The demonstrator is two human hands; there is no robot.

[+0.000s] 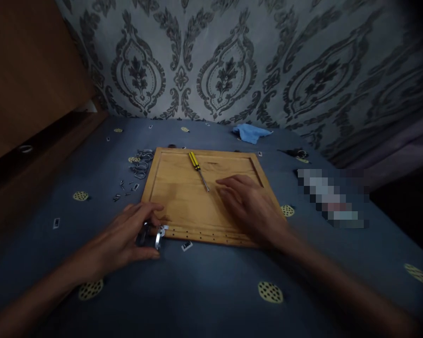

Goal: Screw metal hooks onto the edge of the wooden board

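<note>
A light wooden board (183,206) with a raised frame and a row of small dark holes along its near edge lies flat before me. On it rests a yellow-and-black screwdriver (198,170), its tip towards me. At the board's near left corner stands a shiny curved metal hook (159,237). My left hand (127,234) is around this hook, thumb and forefinger wide apart; whether other fingers touch it is hard to see. My right hand (248,204) hovers over or rests on the board's right side, fingers loosely stretched towards the screwdriver tip, holding nothing.
Left of the board lie a pile of similar metal hooks (140,165) and several loose screws (121,190). A blue cloth (251,133) sits near the patterned wall. A dark object (298,153) and a blurred-out item (329,199) lie at right. Wooden furniture (35,70) borders the left.
</note>
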